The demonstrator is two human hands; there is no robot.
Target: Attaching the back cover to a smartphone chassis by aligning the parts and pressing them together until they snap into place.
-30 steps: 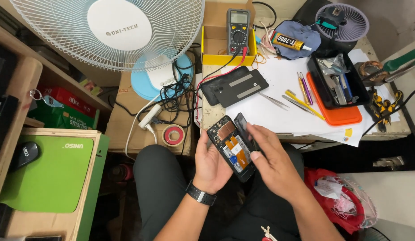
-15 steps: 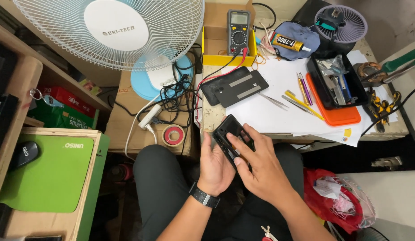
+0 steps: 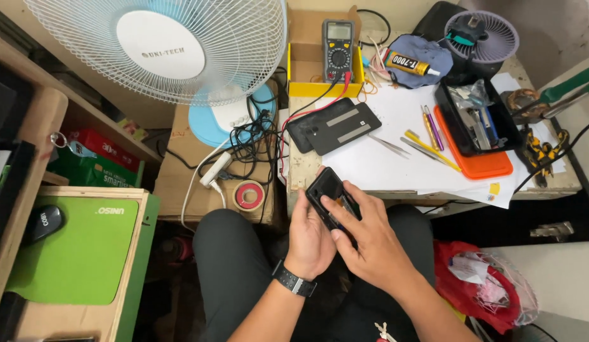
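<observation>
Phone (image 3: 329, 197) halves, apart a second ago, now pressed together; left hand (image 3: 312, 237) cradles, right hand (image 3: 364, 237) clamps phone, just below table (image 3: 370, 166) edge. Risk: uneven thumb pressure cracks screen.

Black phone (image 3: 326, 190), tilted, held above the lap.

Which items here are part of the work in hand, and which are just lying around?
In hand:
- black phone, cradled in the left hand
- right hand, fingers pressing on the phone

Lying about:
- multimeter in the yellow box
- glue tube on a blue cloth
- white fan
- tweezers
- orange tray
- red tape roll
- computer mouse
</observation>
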